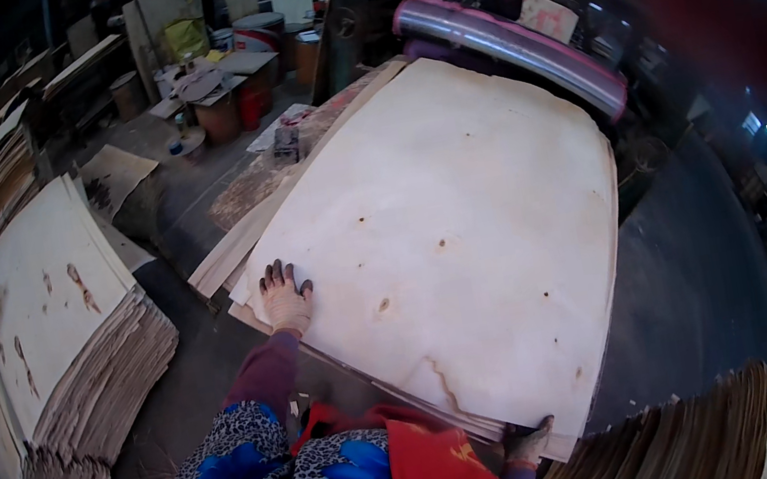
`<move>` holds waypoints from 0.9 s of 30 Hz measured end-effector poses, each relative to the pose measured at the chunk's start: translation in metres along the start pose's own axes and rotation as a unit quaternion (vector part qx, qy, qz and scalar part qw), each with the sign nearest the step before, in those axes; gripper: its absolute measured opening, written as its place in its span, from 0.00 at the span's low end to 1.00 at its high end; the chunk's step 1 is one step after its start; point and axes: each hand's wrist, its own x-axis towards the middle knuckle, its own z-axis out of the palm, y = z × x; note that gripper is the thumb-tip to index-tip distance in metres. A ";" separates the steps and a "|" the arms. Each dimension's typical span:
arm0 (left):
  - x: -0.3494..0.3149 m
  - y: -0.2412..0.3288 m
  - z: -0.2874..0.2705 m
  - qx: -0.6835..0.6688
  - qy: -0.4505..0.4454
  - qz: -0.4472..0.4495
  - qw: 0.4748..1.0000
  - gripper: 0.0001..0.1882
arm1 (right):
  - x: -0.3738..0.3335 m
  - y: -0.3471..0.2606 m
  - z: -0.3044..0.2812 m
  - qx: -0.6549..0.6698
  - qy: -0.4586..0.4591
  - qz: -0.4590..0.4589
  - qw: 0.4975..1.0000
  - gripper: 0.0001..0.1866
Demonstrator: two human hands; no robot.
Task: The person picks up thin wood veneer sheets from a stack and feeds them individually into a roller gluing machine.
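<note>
We judge veneer sheet point(436, 190) laid flat at centre; left pile point(116, 370) remains. Left hand point(288, 303): fingers point(277, 272) spread, gripping nothing. Right hand point(531, 443), lower centre: grip we cannot tell.

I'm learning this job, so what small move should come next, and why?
Perhaps nudge the top sheet leftward: underlying sheets jut out at left, the left hand rests on it, and the right hand is at its near-right corner.

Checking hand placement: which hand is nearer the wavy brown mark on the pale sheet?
Right. The right hand is on the near side of the mark, to its right; the left hand is farther off, to its left.
</note>
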 end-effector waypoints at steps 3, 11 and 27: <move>0.001 -0.003 0.001 0.003 0.011 0.008 1.000 0.28 | 0.010 0.038 0.007 -0.135 0.051 -0.057 0.988 0.44; -0.001 -0.009 0.007 0.007 0.037 0.021 0.999 0.27 | 0.010 0.022 0.013 0.301 0.039 0.160 0.939 0.24; 0.003 -0.004 0.014 0.004 0.018 0.021 1.000 0.31 | 0.007 0.006 0.016 0.362 0.098 0.178 0.910 0.16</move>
